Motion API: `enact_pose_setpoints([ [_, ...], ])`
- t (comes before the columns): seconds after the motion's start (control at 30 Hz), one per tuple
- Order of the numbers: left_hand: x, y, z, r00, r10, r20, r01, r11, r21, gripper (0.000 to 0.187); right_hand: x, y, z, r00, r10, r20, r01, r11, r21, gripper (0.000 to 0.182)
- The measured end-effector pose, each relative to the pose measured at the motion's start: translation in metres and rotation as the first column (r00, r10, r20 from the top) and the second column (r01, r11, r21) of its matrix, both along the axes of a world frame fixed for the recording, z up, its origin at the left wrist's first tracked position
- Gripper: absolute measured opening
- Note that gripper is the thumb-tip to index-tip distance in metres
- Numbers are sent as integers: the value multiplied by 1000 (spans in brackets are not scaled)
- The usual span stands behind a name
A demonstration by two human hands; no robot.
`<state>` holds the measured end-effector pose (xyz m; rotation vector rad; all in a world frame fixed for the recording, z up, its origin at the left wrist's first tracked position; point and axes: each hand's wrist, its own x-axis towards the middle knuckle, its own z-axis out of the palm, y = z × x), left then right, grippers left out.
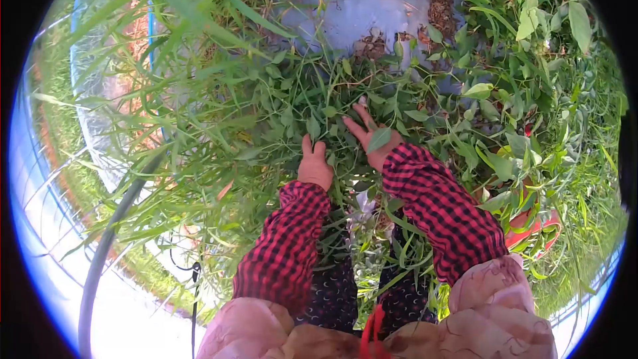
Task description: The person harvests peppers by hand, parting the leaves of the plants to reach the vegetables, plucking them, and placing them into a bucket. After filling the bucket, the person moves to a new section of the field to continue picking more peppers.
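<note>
Both hands reach into a leafy green plant (286, 113) in the middle of the head view. My left hand (315, 166) is among the leaves, two fingers pointing forward and their tips partly covered by foliage; what it holds, if anything, is hidden. To its right, my right hand (375, 139) has two fingers stretched out and apart over the stems, with a leaf lying across its back. Red and black checked sleeves cover both forearms.
Grey plastic sheeting (365, 6) with dry debris lies beyond the plant. Tall grass (179, 86) crowds the left. A grey hose (109, 239) curves down the left side. A red container (535, 233) sits among leaves at the right.
</note>
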<state>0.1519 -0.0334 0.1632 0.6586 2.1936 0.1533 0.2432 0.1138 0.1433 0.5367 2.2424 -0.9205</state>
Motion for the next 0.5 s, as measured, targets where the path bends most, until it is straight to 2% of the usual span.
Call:
enact_pose_setpoints([
  [0.07, -6, -11, -14, 998, -33, -57, 39, 994, 103, 36, 11, 7, -1, 998, -60, -19, 60, 998, -32, 72],
  [0.1, -10, -10, -13, 999, -37, -40, 41, 993, 114, 36, 9, 15, 18, 998, -64, -1, 64, 998, -20, 72],
  [0.2, -15, -9, -10, 998, -53, -20, 54, 997, 60, 34, 16, 38, 76, 990, -129, 52, 126, 990, 64, 67],
  [0.27, -16, -14, -14, 998, -60, -29, 62, 995, 79, 33, 32, 46, 96, 978, -209, -6, 209, 975, 78, 68],
  [0.3, -15, -18, -18, 995, -91, -51, 96, 989, 110, 32, 42, 49, 103, 960, -265, -88, 266, 964, 10, 51],
  [0.33, -16, -20, -21, 995, -94, -45, 99, 989, 113, 32, 53, 52, 107, 960, -267, -83, 269, 963, 14, 51],
  [0.4, -20, -22, -24, 993, -85, -76, 95, 984, 151, 31, 74, 60, 116, 880, -458, -126, 382, 840, -385, 38],
  [0.43, -28, -22, -19, 992, -101, -75, 114, 975, 190, 33, 88, 58, 136, 842, -539, -30, 485, 781, -393, 28],
  [0.5, -35, -23, -10, 997, -79, -24, 83, 978, 193, 34, 104, 52, 157, 866, -500, 23, 461, 778, -427, 27],
])
